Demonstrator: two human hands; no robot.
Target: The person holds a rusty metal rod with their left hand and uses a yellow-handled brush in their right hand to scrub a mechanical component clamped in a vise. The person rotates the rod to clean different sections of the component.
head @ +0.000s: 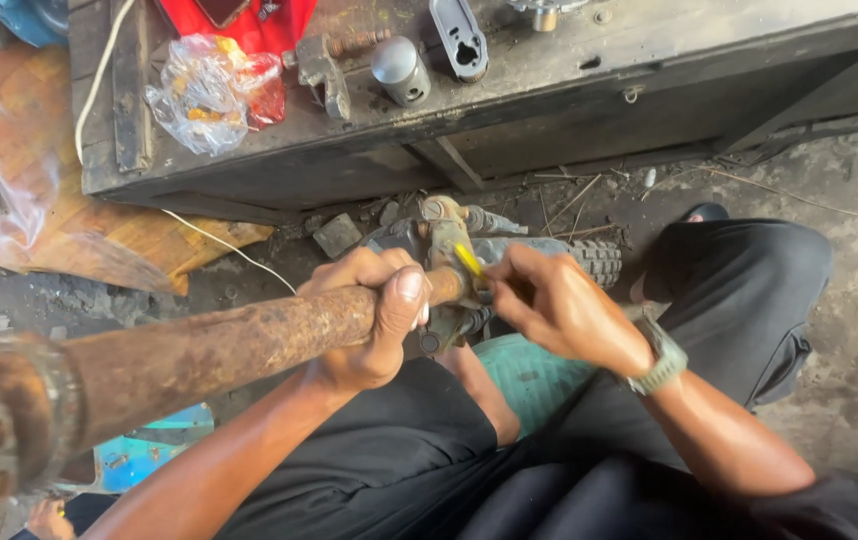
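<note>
The person sits low on the ground with knees apart, and everything turns about a rusty pipe (209,350) that runs from the lower left corner of the view up toward the middle. The left hand (369,315) is wrapped tight around the pipe near its far end, thumb laid over the top. Just past that grip the pipe meets a grimy metal part (446,240) that stands on the ground between the knees, with a dark ribbed piece (599,262) lying just behind it. The right hand (559,305), a watch (661,362) on its wrist, is pinched closed on a small yellow tool (468,259) whose tip touches the metal part right beside the pipe's end; what kind of tool it is I cannot tell. Under the right hand, below the pipe's end, shows a green ribbed sandal (524,375).

Beyond the pipe's far end stands a dark, worn wooden table (569,110). On it lie a crumpled clear plastic bag (207,92), a red sheet (269,22), a small grey cylinder (400,70), a rusty bolted clamp (329,70) and a flat grey metal bracket (460,38). A white cord (99,85) hangs down the table's left side to the ground. Left of the pipe's middle lies a wooden board (99,225) partly under thin plastic
</note>
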